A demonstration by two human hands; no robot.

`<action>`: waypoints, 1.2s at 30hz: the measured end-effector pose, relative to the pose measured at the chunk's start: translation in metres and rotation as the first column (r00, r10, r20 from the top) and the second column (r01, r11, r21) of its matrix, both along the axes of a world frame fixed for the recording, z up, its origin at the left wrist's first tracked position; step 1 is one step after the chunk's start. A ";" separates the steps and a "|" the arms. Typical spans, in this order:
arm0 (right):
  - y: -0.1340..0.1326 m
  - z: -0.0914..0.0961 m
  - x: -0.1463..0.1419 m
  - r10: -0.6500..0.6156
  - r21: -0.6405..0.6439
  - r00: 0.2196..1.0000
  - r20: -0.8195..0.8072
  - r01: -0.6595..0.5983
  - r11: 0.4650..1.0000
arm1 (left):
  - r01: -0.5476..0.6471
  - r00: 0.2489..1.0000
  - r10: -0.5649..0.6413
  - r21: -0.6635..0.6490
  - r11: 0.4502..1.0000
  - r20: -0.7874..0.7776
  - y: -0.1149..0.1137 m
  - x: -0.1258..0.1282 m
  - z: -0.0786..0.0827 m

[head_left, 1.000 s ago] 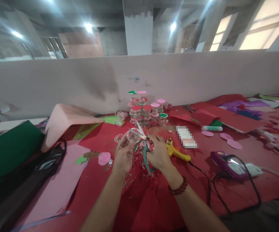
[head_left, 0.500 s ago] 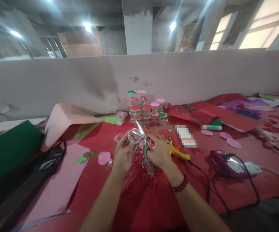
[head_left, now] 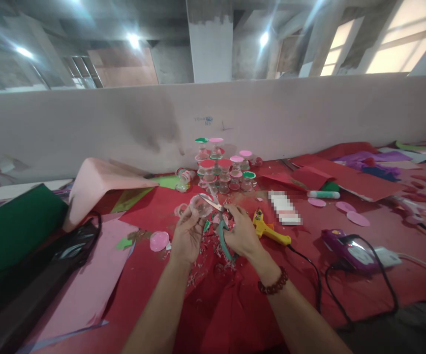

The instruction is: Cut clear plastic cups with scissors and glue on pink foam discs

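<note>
In my left hand (head_left: 188,237) is a small clear plastic piece with a round pinkish rim (head_left: 202,205), pinched between the fingers. My right hand (head_left: 243,233) grips green-handled scissors (head_left: 223,236), whose blades lie parted at the piece's rim. Thin paper trimmings (head_left: 213,253) are scattered on the red surface below both hands. A pink disc-topped piece (head_left: 159,241) rests left of my left hand. Behind the hands stands a stack of clear plastic pieces (head_left: 223,169) topped with red, pink and green discs.
Right of my right hand lies a yellow glue gun (head_left: 272,232) with a black cord. A purple device (head_left: 349,253) with cables and a glue stick (head_left: 322,194) are farther right. Pink paper (head_left: 87,275), a black bag (head_left: 50,275) and a green sheet (head_left: 21,231) occupy the left. A low wall (head_left: 124,123) runs behind.
The clear piece has shifted slightly left and turned in my left hand. The scissor blades have come closer together and swung across its rim.
</note>
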State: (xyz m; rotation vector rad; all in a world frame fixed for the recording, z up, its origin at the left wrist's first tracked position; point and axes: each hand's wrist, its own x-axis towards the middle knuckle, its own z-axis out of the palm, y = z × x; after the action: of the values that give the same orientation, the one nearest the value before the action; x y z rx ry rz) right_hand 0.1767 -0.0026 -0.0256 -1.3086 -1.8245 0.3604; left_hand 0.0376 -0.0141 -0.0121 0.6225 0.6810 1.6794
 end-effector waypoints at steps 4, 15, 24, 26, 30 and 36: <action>-0.003 0.004 0.000 -0.021 0.064 0.988 0.155 0.011 0.998 | 0.012 1.000 -0.012 0.031 0.999 -0.017 0.000 0.001 0.001; 0.000 0.003 0.004 -0.049 0.054 0.988 0.149 0.042 0.998 | 0.044 0.994 -0.037 0.065 0.997 -0.105 -0.002 0.006 0.001; 0.002 0.001 0.007 -0.029 0.086 0.995 0.091 0.021 0.996 | 0.038 0.993 -0.029 0.078 0.996 -0.117 -0.002 0.005 -0.002; 0.002 0.000 0.007 -0.030 0.094 0.997 0.069 0.023 0.995 | 0.044 0.994 -0.037 0.066 0.997 -0.106 -0.001 0.005 -0.003; 0.003 -0.001 0.007 -0.012 0.070 0.999 0.030 0.009 0.997 | 0.032 0.996 -0.029 0.037 0.999 -0.085 -0.001 0.003 -0.002; 0.004 -0.001 0.006 0.056 -0.002 0.996 -0.069 -0.056 0.998 | 0.023 0.998 -0.023 0.008 1.000 -0.064 -0.002 0.003 0.004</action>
State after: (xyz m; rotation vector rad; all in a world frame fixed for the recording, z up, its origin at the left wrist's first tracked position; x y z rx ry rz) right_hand 0.1825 0.0012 -0.0271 -1.2349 -1.8063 0.4341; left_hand 0.0405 -0.0164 -0.0080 0.6903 0.7096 1.6480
